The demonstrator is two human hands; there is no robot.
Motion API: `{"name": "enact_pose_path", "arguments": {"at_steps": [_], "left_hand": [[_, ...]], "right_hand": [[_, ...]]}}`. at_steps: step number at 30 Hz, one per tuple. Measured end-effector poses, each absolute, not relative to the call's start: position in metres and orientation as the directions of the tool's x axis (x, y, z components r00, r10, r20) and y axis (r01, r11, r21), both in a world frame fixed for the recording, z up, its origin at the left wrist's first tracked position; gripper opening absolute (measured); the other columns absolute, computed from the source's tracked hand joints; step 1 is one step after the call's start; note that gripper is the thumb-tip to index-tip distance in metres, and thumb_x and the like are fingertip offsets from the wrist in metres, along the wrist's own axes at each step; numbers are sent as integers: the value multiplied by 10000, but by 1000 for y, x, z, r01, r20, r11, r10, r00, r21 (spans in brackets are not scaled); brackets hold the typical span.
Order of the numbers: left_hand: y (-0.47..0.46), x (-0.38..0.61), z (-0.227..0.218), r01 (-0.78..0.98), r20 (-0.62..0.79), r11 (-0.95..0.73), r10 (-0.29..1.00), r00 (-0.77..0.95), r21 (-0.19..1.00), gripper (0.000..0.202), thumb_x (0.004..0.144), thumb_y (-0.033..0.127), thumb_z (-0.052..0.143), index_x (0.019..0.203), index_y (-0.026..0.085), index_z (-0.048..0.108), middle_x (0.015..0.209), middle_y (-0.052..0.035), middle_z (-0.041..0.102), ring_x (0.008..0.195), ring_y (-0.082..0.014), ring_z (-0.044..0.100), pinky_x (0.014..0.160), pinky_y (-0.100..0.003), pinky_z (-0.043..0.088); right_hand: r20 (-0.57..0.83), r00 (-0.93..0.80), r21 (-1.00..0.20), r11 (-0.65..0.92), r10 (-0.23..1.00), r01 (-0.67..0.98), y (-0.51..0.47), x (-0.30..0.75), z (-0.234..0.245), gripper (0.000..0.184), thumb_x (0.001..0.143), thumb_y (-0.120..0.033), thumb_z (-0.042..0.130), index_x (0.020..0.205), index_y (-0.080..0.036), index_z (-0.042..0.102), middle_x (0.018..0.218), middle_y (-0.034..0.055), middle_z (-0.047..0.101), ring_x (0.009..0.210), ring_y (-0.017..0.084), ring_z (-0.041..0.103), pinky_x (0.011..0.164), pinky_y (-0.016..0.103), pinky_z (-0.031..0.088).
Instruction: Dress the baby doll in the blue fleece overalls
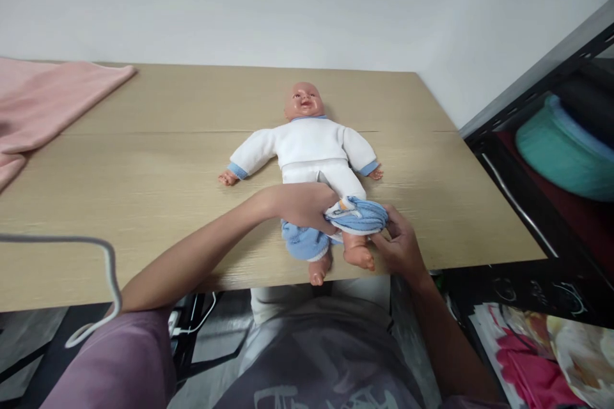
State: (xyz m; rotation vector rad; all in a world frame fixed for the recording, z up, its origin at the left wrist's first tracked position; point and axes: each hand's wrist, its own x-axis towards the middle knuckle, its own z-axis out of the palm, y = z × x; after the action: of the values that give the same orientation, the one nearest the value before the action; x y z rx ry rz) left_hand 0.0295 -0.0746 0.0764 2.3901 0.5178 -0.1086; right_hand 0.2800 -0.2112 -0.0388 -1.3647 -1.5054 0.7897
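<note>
- We see the left hand (302,204) reaching across the doll's (309,140) thighs. Its fingers are curled shut on the bunched blue trousers (359,216), with the thumb pressed along the fabric's lower edge.
- The right hand (400,246) sits just beside the doll's outer leg. Its fingertips (389,220) are pinched narrowly on the far end of the same roll of blue cloth.
- Between the two sets of fingers the trousers are gathered into a thick band over the doll's legs. A second blue lump lies beneath the left fingers, around the other shin.
- Both bare feet stick out below the fingers, toward the near edge of the table (144,166).
- The doll lies on its back in a white top, head pointing away from the fingers and arms spread to either side.
- Well apart from the left fingers, a pink cloth (48,99) covers the table's far corner.
- A white cable (108,268) loops near the left forearm.
- Beyond the right fingers, off the table, stands a dark shelf (527,204) holding a teal bundle (561,150).
</note>
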Motion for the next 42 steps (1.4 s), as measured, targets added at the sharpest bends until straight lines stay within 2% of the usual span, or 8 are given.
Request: {"name": "enact_pose_path", "arguments": {"at_steps": [3, 8, 12, 20, 25, 32, 37, 42], "left_hand": [[-73, 24, 81, 379, -233, -757, 300, 925, 532, 183, 969, 366, 802, 880, 227, 723, 997, -50, 814, 989, -266, 726, 956, -360, 512], [-73, 4, 94, 487, -158, -791, 463, 872, 370, 337, 947, 509, 862, 1106, 238, 739, 1157, -84, 807, 1220, -347, 683, 1213, -478, 399], [-65, -24, 93, 526, -199, -736, 491, 848, 426, 410, 899, 579, 898, 1122, 261, 767, 1088, -51, 789, 1171, -344, 693, 1292, -548, 320], [-44, -52, 64, 335, -61, -611, 424, 904, 717, 334, 1013, 522, 753, 1195, 252, 827, 1309, -87, 780, 1322, -334, 680, 1230, -448, 485], [-42, -53, 38, 346, 141, -606, 611, 779, 717, 494, 999, 512, 804, 1423, 261, 772, 1556, -113, 708, 1476, -375, 606, 1339, -520, 441], [-42, -50, 23, 393, 84, -431, 754, 652, 812, 467, 1066, 611, 723, 1256, 184, 739, 1119, -51, 764, 1011, -243, 694, 962, -369, 579], [-50, -45, 12, 288, 249, -461, 796, 551, 839, 385, 1034, 557, 773, 1205, 215, 727, 1390, -120, 703, 1352, -302, 675, 1257, -458, 522], [-52, -36, 1, 194, 182, -294, 875, 449, 936, 379, 1102, 590, 665, 1183, 220, 683, 1152, -70, 738, 1104, -261, 700, 1082, -422, 592]], "right_hand": [[98, -145, -895, 151, 985, 421, -203, 293, -24, 328, 983, -341, 860, 1297, -271, 794, 1209, 56, 861, 1098, 313, 827, 949, 444, 691], [64, -274, -875, 186, 960, 447, -198, 302, 2, 584, 882, -408, 981, 1410, -280, 766, 1316, 73, 838, 1204, 361, 803, 1019, 501, 698], [125, -336, -815, 290, 934, 502, -182, 299, 18, 316, 977, -500, 869, 1167, -268, 768, 1096, 38, 799, 1036, 304, 762, 973, 462, 649], [149, -320, -860, 282, 936, 425, -112, 290, 14, 340, 1073, -600, 769, 1067, -266, 709, 933, 4, 694, 857, 221, 641, 796, 350, 559], [282, -247, -856, 360, 927, 371, -82, 279, -3, 397, 1055, -656, 777, 1121, -269, 710, 1126, 57, 752, 1062, 261, 701, 906, 385, 578], [275, -136, -875, 306, 952, 375, -63, 271, -28, 416, 1096, -678, 717, 1115, -268, 652, 921, -7, 700, 830, 215, 635, 744, 343, 502], [391, -196, -762, 436, 899, 479, -64, 266, -24, 272, 1087, -538, 720, 1079, -267, 720, 1083, 50, 708, 1068, 281, 685, 1005, 449, 566], [477, -239, -654, 523, 846, 546, -59, 256, -8, 180, 1078, -429, 701, 973, -283, 689, 1009, 54, 713, 1026, 296, 670, 1028, 502, 545]]}}
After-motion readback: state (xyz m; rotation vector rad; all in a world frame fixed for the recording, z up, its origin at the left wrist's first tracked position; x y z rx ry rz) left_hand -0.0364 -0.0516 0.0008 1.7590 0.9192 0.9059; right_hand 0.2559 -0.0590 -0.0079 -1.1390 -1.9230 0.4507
